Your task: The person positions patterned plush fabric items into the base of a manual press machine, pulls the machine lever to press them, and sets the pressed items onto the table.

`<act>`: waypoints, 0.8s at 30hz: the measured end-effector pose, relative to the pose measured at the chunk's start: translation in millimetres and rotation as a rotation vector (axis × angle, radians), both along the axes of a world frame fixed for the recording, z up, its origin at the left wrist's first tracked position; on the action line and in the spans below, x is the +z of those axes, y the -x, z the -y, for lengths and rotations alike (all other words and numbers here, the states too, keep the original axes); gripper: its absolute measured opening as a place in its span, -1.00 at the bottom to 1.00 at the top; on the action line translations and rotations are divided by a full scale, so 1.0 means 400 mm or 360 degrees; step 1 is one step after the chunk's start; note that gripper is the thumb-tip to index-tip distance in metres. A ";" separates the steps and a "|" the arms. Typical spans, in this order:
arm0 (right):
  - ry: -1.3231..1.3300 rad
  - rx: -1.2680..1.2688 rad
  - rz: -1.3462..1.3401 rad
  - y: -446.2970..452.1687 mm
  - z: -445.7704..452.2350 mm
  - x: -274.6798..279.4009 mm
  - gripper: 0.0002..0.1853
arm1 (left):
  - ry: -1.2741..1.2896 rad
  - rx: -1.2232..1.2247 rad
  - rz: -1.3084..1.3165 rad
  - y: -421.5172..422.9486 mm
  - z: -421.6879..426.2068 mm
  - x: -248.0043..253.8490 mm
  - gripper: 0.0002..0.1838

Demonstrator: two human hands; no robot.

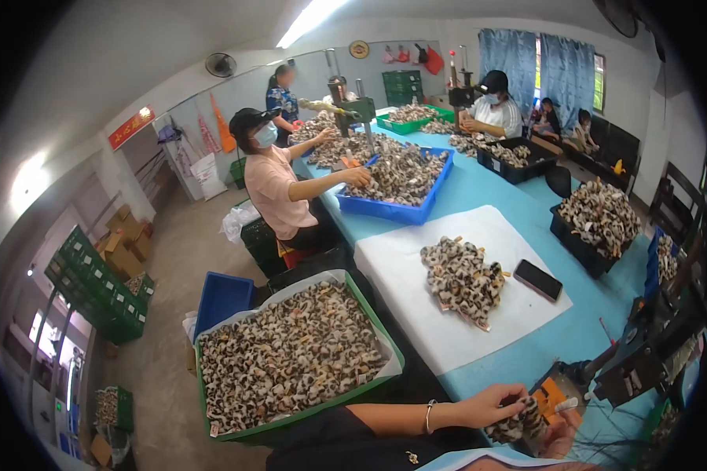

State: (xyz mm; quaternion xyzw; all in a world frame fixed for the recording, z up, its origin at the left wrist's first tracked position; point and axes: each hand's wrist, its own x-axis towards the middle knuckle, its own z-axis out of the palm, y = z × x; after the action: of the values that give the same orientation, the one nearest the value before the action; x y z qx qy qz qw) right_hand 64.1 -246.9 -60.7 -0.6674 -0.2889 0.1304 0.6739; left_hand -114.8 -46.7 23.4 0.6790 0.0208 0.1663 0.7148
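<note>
Near the bottom right, my left hand (496, 405), with a bracelet at the wrist, pinches a small spotted plush piece (518, 425) in black, white and brown. My right hand (559, 434) closes on the same piece from the other side; its fingers are partly hidden. Just beyond them stands a dark bench press machine (640, 353) with an orange plate (554, 392) at its base. A loose pile of similar plush pieces (463, 279) lies on a white sheet (401, 290), beside a black phone (538, 280).
A green crate (397, 357) full of plush pieces stands left of me. Blue (428, 212) and black (562, 228) bins of them sit on the blue table (479, 188). Across it, a person in pink (279, 188) and another in white (499, 114) work at presses.
</note>
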 end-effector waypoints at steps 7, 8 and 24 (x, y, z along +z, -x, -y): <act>-0.0018 0.0818 -0.0081 0.018 -0.042 -0.004 -0.44 | -0.0378 0.0141 -0.0030 -0.003 0.003 -0.013 -0.81; -0.0006 0.0784 -0.0099 0.024 -0.041 -0.004 -0.45 | -0.0464 0.0152 -0.0019 -0.009 0.010 -0.017 -0.82; 0.0065 0.0427 -0.0545 0.137 0.003 0.142 -0.51 | -0.0724 0.0103 0.0204 -0.044 0.075 -0.028 -0.81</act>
State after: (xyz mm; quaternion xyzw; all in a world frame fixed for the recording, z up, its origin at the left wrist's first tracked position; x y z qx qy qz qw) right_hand 9.2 -248.0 -4.0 -0.6047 -0.2536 0.3363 0.6760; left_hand -97.0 -76.9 12.1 0.8095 -0.0409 0.2321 0.5377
